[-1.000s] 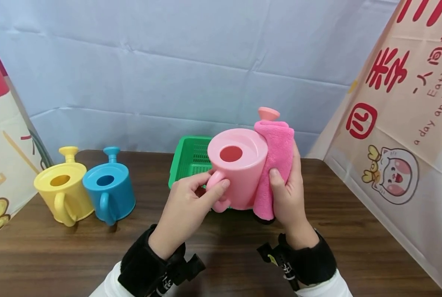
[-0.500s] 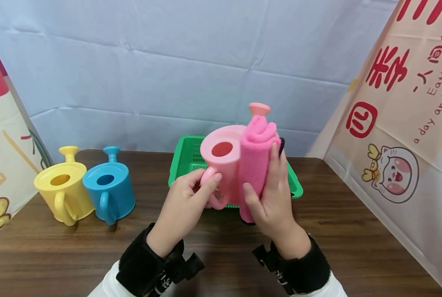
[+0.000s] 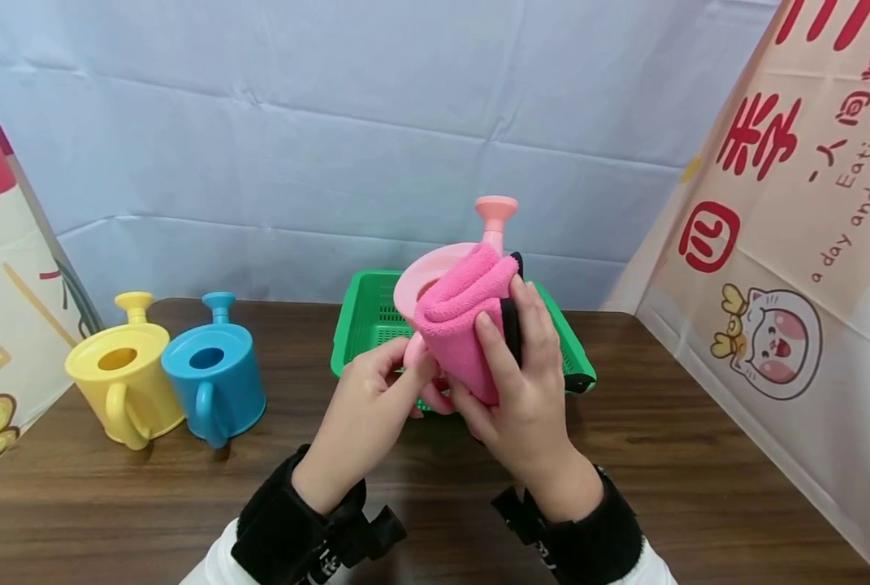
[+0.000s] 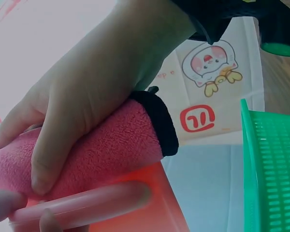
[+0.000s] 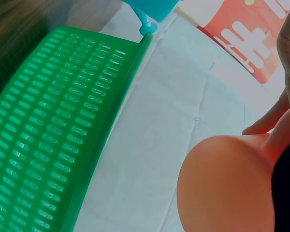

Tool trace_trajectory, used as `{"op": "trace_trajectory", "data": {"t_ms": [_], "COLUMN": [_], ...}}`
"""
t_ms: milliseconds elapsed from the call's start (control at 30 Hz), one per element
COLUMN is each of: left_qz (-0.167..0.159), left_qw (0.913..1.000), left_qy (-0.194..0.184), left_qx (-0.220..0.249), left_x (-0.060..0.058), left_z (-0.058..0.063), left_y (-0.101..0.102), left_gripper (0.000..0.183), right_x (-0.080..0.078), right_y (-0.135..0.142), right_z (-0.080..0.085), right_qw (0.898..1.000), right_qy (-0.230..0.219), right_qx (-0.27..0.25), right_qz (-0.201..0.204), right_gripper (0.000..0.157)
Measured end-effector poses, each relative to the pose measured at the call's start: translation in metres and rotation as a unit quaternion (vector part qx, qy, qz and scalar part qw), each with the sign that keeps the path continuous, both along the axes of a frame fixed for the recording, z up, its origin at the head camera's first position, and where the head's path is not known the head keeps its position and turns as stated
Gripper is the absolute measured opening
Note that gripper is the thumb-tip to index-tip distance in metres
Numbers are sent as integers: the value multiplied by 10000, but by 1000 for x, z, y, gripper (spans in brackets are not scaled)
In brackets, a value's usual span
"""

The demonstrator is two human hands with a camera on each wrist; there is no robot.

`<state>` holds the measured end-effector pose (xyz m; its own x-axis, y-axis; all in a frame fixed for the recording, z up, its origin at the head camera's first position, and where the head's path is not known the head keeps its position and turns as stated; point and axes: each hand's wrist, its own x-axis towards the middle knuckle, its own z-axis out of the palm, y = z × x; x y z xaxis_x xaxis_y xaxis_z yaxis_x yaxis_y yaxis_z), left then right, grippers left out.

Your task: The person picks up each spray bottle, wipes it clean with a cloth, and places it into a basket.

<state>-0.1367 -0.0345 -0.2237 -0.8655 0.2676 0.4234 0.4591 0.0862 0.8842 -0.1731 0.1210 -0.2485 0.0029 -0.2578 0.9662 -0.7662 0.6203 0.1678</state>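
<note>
My left hand [image 3: 372, 406] pinches the handle [image 4: 82, 205] of a pink watering can [image 3: 427, 272], which it holds up in front of the green basket. My right hand [image 3: 525, 398] grips a folded pink towel [image 3: 464, 313] with black edging and presses it against the can's near right side and top rim. The towel covers much of the can's body and part of its opening. Behind the towel the spout with its round head [image 3: 496, 210] sticks up. In the right wrist view the can's bottom [image 5: 222, 188] shows.
A green plastic basket [image 3: 354, 325] stands behind the can, with something black at its right corner. To the left, a yellow watering can [image 3: 142, 382] and a blue watering can [image 3: 222, 378] stand side by side on the brown wooden table [image 3: 435, 520]. Printed cloths hang at both sides.
The right hand has moved the towel leftward from the can's right side across its front and onto the top rim. The can has turned slightly, its spout shifting left. The left hand keeps the handle.
</note>
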Motion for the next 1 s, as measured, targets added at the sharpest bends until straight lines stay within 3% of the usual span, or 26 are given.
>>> {"op": "trace_trajectory", "data": {"t_ms": [133,233,300,367,500,567,633,733,833,900,967,1000], "left_qz": [73,244,405,493,528,559,671,889,992,911,777,714], "left_qw": [9999,9993,9984,9979,9982,9981,9974,9955,9945,9953,9961,9965], "left_qy": [-120,-147,-79,9,23,4,28,151,226,212,243,258], "left_qx": [-78,-233,-381,-416,-292,-241,-275,-298,-265,-242,-328,-360], "left_x": [-1,-5,-8,-8,-1,3,5,4,-1,-6,-11,-14], "left_z": [0,-7,-12,-14,-6,0,4,5,0,-7,-14,-17], "left_y": [2,1,0,0,1,2,2,1,0,-1,-1,-2], "left_gripper": [20,25,29,31,20,15,11,12,19,24,26,26], "right_x": [0,6,9,11,9,9,9,9,8,5,2,1], "right_y": [6,10,14,17,20,19,17,11,3,-2,-8,-10], "right_z": [2,6,10,15,23,24,24,21,13,6,-1,-4], "right_qw": [9978,9853,9669,9416,8945,8887,8909,9092,9466,9758,9940,9979], "right_qy": [-427,-1170,-1748,-2248,-2862,-2929,-2916,-2661,-1973,-1280,-484,-139], "right_qx": [-284,-744,-1097,-1396,-1606,-1606,-1609,-1540,-1308,-1038,-721,-559], "right_qz": [412,995,1503,2082,3036,3141,3089,2809,2191,1434,659,304], "right_gripper": [58,61,63,61,60,58,59,63,64,64,61,60]}}
